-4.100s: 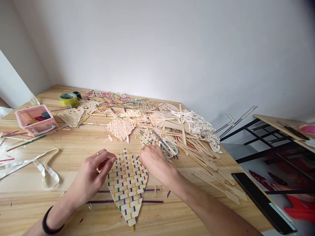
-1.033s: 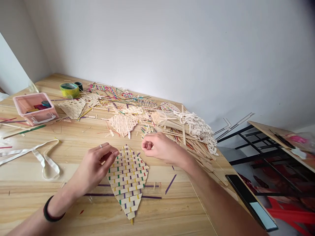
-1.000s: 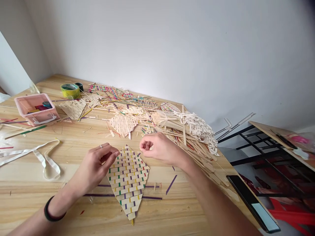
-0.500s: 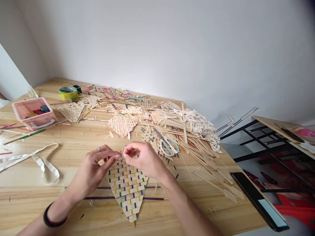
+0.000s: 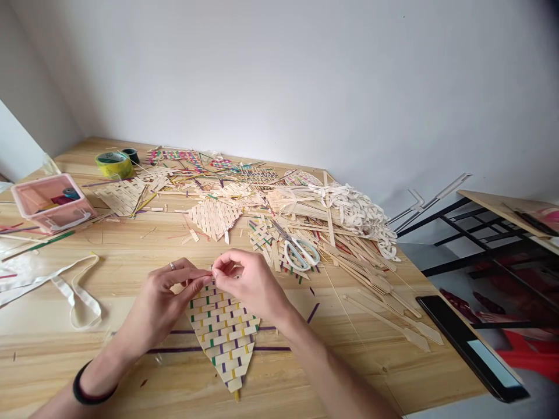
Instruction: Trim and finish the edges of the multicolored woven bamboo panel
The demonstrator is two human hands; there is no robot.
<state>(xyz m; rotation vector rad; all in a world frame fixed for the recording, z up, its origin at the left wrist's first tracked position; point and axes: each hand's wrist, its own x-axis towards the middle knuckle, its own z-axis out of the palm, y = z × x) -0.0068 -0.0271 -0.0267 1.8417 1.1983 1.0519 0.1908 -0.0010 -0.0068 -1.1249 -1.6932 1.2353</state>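
Left hand (image 5: 168, 299) and right hand (image 5: 247, 285): fingertips pinched, contents too small to tell | pinching close to the weave should avoid loosening it | woven piece (image 5: 225, 337): below fingertips, over purple strips (image 5: 174, 350) | scissors (image 5: 301, 254): beyond right hand

The left hand (image 5: 168, 299) wears 1 slim silver ring (image 5: 172, 266); 1 plain black band (image 5: 87, 401) circles that arm's wrist (image 5: 99, 375).

woven piece (image 5: 227, 337) front centre; scissors (image 5: 292, 240) behind right; box (image 5: 56, 216) left; tape (image 5: 112, 167) behind box; phone (image 5: 458, 331) right
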